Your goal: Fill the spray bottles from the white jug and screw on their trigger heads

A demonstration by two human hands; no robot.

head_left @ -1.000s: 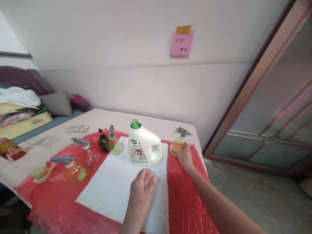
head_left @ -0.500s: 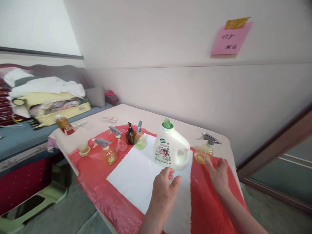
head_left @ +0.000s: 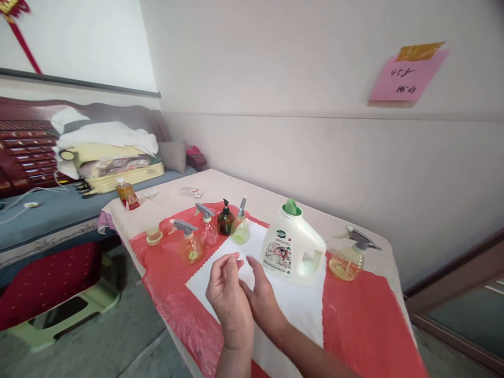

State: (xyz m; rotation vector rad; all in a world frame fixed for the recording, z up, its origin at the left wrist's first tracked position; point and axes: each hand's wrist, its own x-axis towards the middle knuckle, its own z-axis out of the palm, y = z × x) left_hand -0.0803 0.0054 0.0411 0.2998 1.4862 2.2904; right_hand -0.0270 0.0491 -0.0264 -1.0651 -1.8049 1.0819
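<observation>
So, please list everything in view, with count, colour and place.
Rectangular table: 1, cream, centre.
Crinkled plastic sheet: 1, red, on table.
Rectangular cloth: 1, white, over sheet.
Handled plastic jug: 1, white, on cloth.
Round transparent spray bottles: 4, tinted yellow, green, pink, orange; one right of jug, three left.
Glossy pump bottle: 1, dark, left of jug.
Shallow round container: 1, yellowish, left on sheet.
Labelled bottle: 1, amber, table's left end.
Small transparent packages: 2, whitish, behind sheet.
Taped paper note: 1, pink, on wall.
Wooden bench: 1, blue seat, left.
Ribbed suitcase and square cushion: 2, yellow and grey, on bench.
Low stool: 1, red seat, lower left.
Door frame: 1, brown, right.
Left hand, right hand: 2, bare, above cloth.
</observation>
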